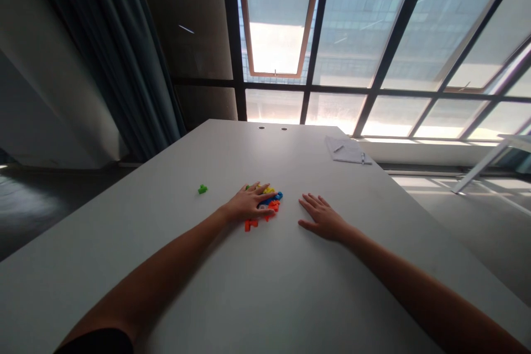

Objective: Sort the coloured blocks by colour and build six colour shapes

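My left hand (248,202) lies flat, fingers spread, on top of a small pile of coloured plastic pieces (270,204) in orange, blue, yellow and green. An orange piece (250,225) sticks out just below the hand. My right hand (321,217) rests palm down on the grey table (232,287) a little to the right of the pile, fingers stretched out, touching no piece. A single green piece (202,189) lies alone to the left of the pile.
A sheet of paper with a pen (347,151) lies at the table's far right. Two small round holes (272,128) sit near the far edge. Beyond are large windows and a dark curtain (120,50) at the left.
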The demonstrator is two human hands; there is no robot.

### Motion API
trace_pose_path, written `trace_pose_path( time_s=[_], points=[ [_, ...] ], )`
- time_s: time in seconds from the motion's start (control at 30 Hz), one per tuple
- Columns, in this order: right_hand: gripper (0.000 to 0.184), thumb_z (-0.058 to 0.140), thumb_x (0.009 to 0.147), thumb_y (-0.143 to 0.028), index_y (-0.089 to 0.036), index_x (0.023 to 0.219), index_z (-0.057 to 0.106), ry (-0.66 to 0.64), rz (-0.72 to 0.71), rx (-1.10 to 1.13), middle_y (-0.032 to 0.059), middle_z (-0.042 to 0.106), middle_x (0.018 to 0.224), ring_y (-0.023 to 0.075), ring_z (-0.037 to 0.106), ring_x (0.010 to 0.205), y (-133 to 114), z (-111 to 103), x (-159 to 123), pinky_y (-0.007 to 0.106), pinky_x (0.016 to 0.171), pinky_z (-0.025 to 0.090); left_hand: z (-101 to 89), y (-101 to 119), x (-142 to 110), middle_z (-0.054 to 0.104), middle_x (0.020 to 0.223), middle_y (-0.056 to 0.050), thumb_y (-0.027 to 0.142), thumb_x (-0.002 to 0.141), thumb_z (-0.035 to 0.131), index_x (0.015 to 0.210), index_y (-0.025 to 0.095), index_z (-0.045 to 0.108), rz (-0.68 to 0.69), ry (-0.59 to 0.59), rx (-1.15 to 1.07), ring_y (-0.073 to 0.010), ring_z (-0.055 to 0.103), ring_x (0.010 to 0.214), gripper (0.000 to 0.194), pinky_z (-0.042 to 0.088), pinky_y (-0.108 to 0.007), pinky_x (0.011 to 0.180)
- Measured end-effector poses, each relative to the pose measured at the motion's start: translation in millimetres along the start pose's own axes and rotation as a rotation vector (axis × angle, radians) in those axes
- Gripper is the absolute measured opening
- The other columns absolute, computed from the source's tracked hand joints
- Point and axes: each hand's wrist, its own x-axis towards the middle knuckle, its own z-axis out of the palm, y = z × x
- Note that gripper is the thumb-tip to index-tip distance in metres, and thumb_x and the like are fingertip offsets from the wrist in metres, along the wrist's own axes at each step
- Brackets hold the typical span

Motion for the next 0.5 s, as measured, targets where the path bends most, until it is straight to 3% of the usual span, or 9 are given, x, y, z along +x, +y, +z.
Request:
trace_pose_path(
  time_s=[0.17, 0.3, 0.4, 0.5],
  points=[
    [0.096, 0.047, 0.110, -0.083, -0.020, 0.182, 0.041, 0.011, -0.002, 0.005, 0.0172, 0.032, 0.188, 0.0386, 0.025, 0.177, 0, 1, 0, 0.062, 0.144, 0.018, 16.4, 40, 0, 0.027, 0.191, -0.004, 0.093, 0.102, 0.050, 0.175, 0.052, 0.047, 0.048, 0.028, -0.043, -0.0503, 0.022, 0.176, 0.084, 0.021, -0.081, 0.135],
    [0.093, 0.044, 0.112, -0.081, -0.018, 0.182, 0.041, 0.008, -0.009, 0.001, 0.0180, 0.032, 0.188, 0.0364, 0.025, 0.178, 0, 1, -1, 0.060, 0.145, 0.017, 18.3, 55, 5, 0.026, 0.192, -0.006, 0.088, 0.107, 0.045, 0.174, 0.050, 0.050, 0.076, 0.059, -0.083, -0.0513, 0.021, 0.176, 0.078, 0.017, -0.086, 0.134],
    [0.090, 0.040, 0.115, -0.076, -0.017, 0.182, 0.039, 0.015, -0.023, 0.004, 0.0188, 0.033, 0.187, 0.0356, 0.026, 0.177, 1, 2, -1, 0.061, 0.145, 0.017, 5.5, 39, 9, 0.025, 0.192, -0.006, 0.084, 0.113, 0.028, 0.174, 0.045, 0.052, 0.049, 0.097, -0.095, -0.0491, 0.017, 0.177, 0.077, 0.010, -0.087, 0.135],
    [0.088, 0.041, 0.115, -0.076, -0.019, 0.182, 0.039, 0.020, -0.029, 0.003, 0.0184, 0.034, 0.187, 0.0363, 0.026, 0.177, 2, 3, -2, 0.062, 0.144, 0.017, -10.7, -16, 4, 0.029, 0.191, -0.010, 0.087, 0.110, 0.016, 0.173, 0.035, 0.055, -0.141, 0.266, -0.049, -0.0530, 0.017, 0.176, 0.090, 0.005, -0.090, 0.133]
  ],
)
